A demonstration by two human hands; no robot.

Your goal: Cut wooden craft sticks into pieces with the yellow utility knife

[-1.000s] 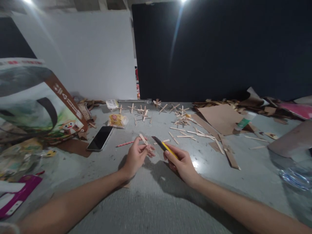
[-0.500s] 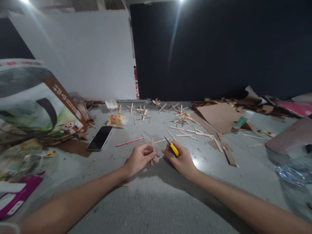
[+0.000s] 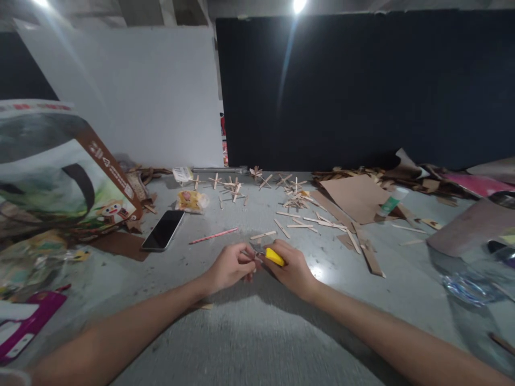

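My left hand [image 3: 230, 265] is closed in a pinch over the middle of the table, on what appears to be a thin wooden stick, mostly hidden by the fingers. Beside it, my right hand [image 3: 294, 271] is wrapped round a yellow-handled tool [image 3: 274, 256] with a narrow metal tip. That tip reaches to the left fingertips; whether it touches the stick I cannot tell. Just beyond the hands lies a loose craft stick [image 3: 263, 235]. A pink patterned pencil [image 3: 213, 236] rests to the left of it.
Behind the hands are several crossed-stick pieces [image 3: 234, 187] and a pile of sticks [image 3: 296, 199]. A phone [image 3: 164, 230], a yellow packet [image 3: 191, 201] and a large bag [image 3: 60, 171] stand left. Cardboard [image 3: 354, 197], a glue stick [image 3: 393, 201] and clear plastic [image 3: 470, 288] are right.
My right hand has turned the yellow-handled tool leftward, bringing its tip to my left fingers. The stick that stood up from my left hand is now largely out of sight.
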